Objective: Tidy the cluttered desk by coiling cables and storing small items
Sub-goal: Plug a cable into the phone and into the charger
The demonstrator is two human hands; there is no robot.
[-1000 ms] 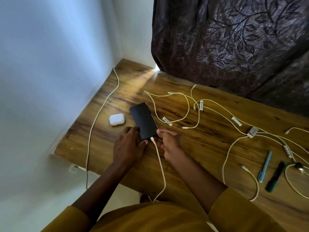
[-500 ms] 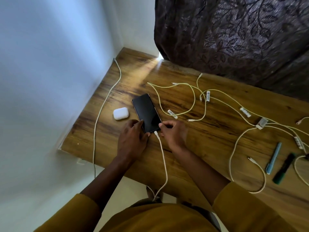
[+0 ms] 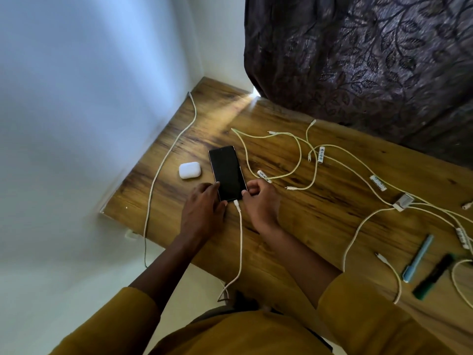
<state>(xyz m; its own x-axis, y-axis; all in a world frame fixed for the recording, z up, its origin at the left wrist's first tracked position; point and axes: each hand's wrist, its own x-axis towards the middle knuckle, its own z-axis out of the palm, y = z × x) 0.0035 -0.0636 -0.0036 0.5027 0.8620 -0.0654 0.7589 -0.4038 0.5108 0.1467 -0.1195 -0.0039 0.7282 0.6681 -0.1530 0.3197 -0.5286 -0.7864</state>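
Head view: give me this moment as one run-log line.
left hand: steadies black smartphone | right hand: grips its lower right corner | white charging cable: plugged in | white earbud case: beside phone

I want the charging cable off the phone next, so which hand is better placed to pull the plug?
Probably the right hand: its fingertips sit beside the plug at the phone's near end, while the left hand rests on the phone's left edge, steadying it.
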